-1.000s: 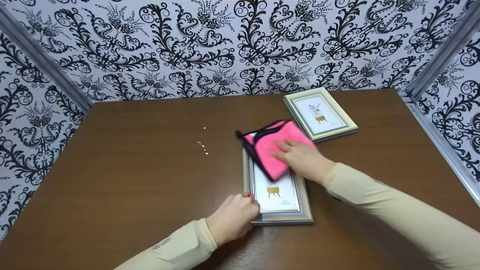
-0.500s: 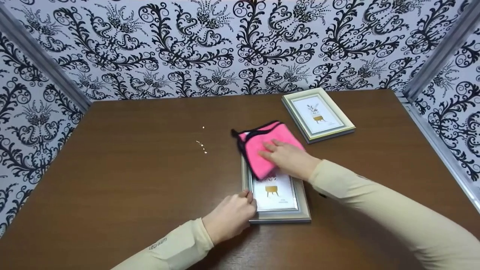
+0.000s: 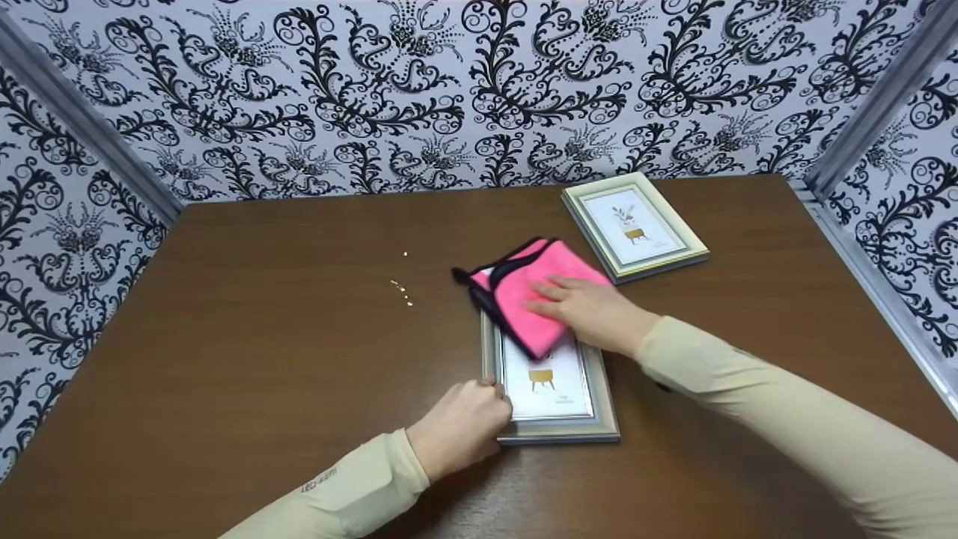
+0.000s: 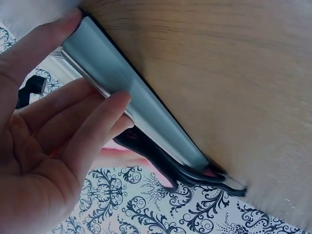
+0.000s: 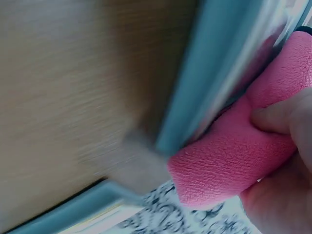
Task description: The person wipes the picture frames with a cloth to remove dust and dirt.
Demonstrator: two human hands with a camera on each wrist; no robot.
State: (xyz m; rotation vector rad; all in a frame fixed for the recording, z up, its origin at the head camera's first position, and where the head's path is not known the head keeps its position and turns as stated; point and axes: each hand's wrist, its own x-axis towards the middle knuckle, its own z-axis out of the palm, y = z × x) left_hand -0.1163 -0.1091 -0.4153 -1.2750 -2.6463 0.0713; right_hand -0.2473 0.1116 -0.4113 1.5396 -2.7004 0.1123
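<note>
Our left hand [image 3: 462,423] and right hand [image 3: 599,314] work, over the bench [image 3: 284,337], on the near frame [image 3: 554,404], left gripping its lower-left edge, right holding the pink cloth [image 3: 516,299], fingers spread, across its far half, so we'd best press evenly.

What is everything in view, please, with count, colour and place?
table: 1, brown, centre
near frame: 1, beige, right of table centre
far frame: 1, cream, table's back right
cloth: 1, pink, black-edged, on near frame
specks: several, whitish, left of cloth
walls: 3, white with black scrolls, back and sides
metal posts: 2, grey, back corners
sleeves: 2, cream, both arms
left hand: 1, bare, gripping near frame
right hand: 1, bare, pressing cloth
</note>
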